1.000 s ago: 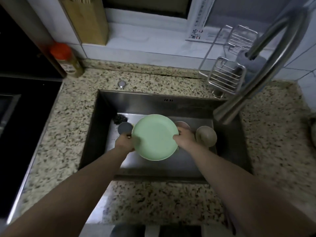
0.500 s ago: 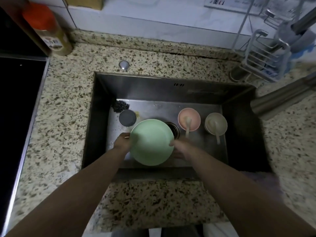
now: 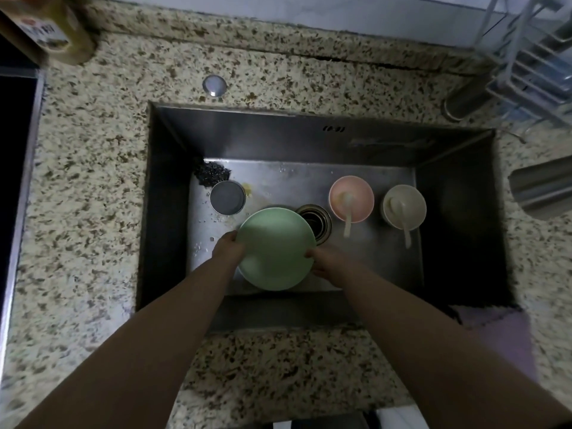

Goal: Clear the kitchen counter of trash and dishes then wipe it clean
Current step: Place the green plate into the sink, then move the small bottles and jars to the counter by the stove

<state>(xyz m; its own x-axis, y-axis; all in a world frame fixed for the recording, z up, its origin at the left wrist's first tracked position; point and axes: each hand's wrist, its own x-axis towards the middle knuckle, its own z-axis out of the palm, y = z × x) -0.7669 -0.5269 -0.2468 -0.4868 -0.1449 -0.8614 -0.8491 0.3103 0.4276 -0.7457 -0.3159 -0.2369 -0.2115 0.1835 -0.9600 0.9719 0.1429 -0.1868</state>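
A pale green plate [image 3: 276,247] is held low inside the steel sink [image 3: 309,140], just left of the drain [image 3: 315,219]. My left hand [image 3: 227,247] grips its left rim and my right hand [image 3: 325,261] grips its right rim. On the sink floor to the right sit a pink bowl [image 3: 351,198] and a cream bowl [image 3: 405,205], each with a spoon in it. A small grey round dish [image 3: 227,196] sits at the back left, beside a dark clump of scraps [image 3: 212,173].
Speckled granite counter [image 3: 93,181] surrounds the sink. A bottle with a yellow label [image 3: 52,32] stands at the back left, a black cooktop [image 3: 12,150] lies at the left edge. A wire rack [image 3: 532,57] and the tap spout [image 3: 541,187] are on the right.
The plate and both hands have gone down into the sink, toward its front. My view has tilted downward, so the two bowls with spoons now show fully.
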